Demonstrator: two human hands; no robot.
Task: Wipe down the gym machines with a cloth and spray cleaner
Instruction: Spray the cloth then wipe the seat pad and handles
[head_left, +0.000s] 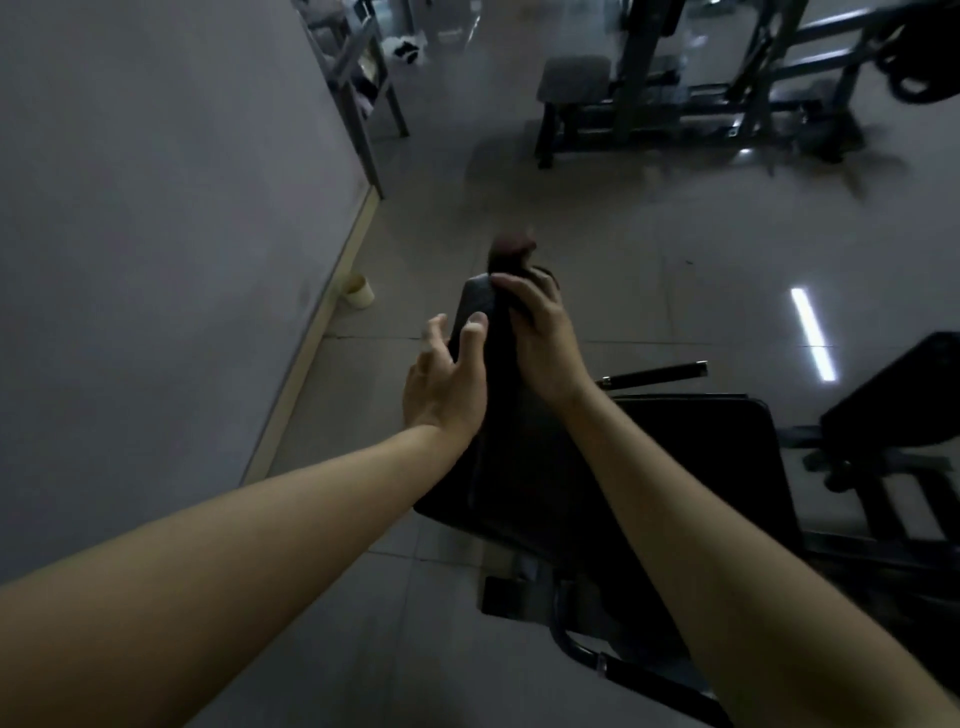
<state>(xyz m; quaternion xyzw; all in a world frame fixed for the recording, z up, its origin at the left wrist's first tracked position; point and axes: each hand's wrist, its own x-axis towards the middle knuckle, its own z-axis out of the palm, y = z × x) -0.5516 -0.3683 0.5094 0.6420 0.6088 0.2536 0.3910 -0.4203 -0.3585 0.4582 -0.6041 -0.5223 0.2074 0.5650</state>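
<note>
A black padded bench back (519, 457) runs away from me in the middle of the view, its narrow far end raised. My left hand (447, 384) rests on the pad's left edge, thumb and fingers spread around it. At the pad's far end my right hand (540, 338) is closed on a dark cloth (524, 265), which is bunched and blurred above the fingers. No spray bottle shows.
A grey wall (156, 234) with a pale baseboard runs along the left. A small cream cup (360, 292) stands on the tiled floor by the wall. Another bench and machine frame (675, 104) stand at the back right. A second black pad (893, 395) is at right.
</note>
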